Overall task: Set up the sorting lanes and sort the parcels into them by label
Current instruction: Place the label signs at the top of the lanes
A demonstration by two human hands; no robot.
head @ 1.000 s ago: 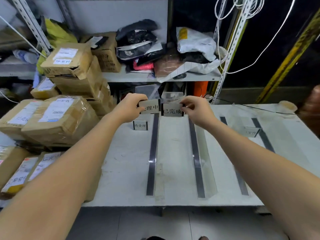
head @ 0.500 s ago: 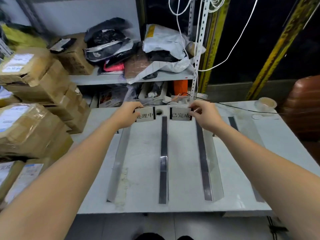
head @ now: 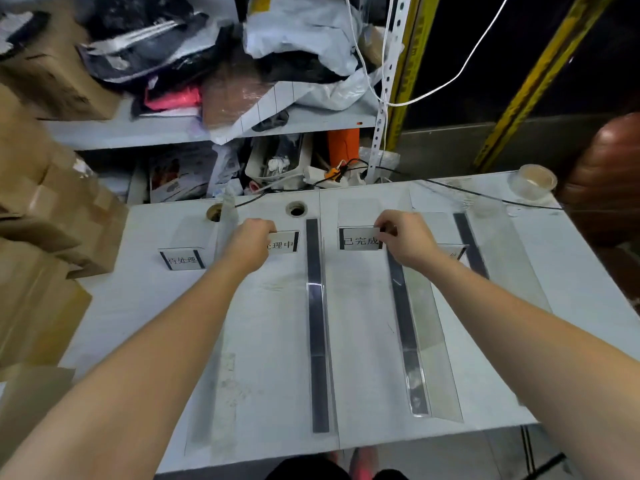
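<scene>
My left hand (head: 250, 246) pinches a white lane sign (head: 284, 242) reading 处理中, held upright on the white table (head: 270, 334). My right hand (head: 406, 241) pinches a second sign (head: 358, 238) reading 已完成, one lane to the right. Between them runs a clear divider with a dark strip (head: 316, 320). Another divider (head: 408, 327) lies under my right wrist, and a third (head: 471, 244) is further right. A sign reading 待处理 (head: 182, 259) stands alone at the left. A fourth sign (head: 452, 252) is mostly hidden behind my right forearm.
Brown cardboard parcels (head: 52, 216) are stacked off the table's left edge. A shelf (head: 138, 131) behind the table holds black, white and pink bagged parcels. A roll of clear tape (head: 532, 180) sits at the table's far right corner. A black cable (head: 485, 197) crosses the back edge.
Both hands have moved the two signs apart and down onto the table, each at the head of its own lane. The camera has swung right and closer.
</scene>
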